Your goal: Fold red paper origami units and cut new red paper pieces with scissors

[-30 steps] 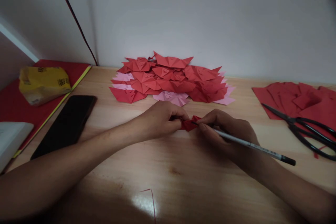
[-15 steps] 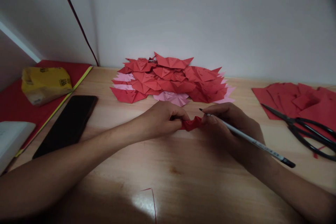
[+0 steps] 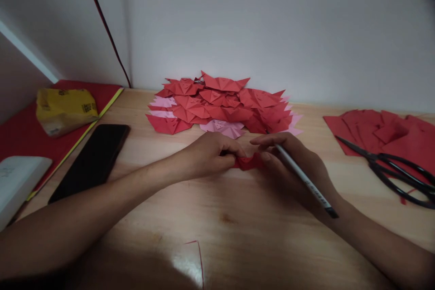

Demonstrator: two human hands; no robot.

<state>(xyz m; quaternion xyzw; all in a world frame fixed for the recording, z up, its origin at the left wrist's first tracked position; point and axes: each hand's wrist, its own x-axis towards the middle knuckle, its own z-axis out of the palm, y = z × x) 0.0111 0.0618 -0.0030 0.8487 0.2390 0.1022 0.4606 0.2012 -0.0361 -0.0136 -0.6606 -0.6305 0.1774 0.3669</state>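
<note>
Between my two hands, low over the table, is a small folded piece of red paper. My left hand pinches its left end between thumb and fingers. My right hand is closed around a slim grey pen with a dark end cap; its thumb lies at the paper's right end. Most of the pen tip is hidden by the fingers. Just beyond my hands, a pile of folded red paper pieces leans near the wall, with a pink folded piece at its front and more pink edges at the sides.
At right, black-handled scissors rest partly on red paper sheets. On the left are a black phone, a yellow packet on a red sheet, and a white box. A thin red paper strip lies near the front.
The pen has swung in my right hand to a steeper angle, its capped end moving left. My right index finger has stretched out more. The left hand keeps its pinch on the paper.
</note>
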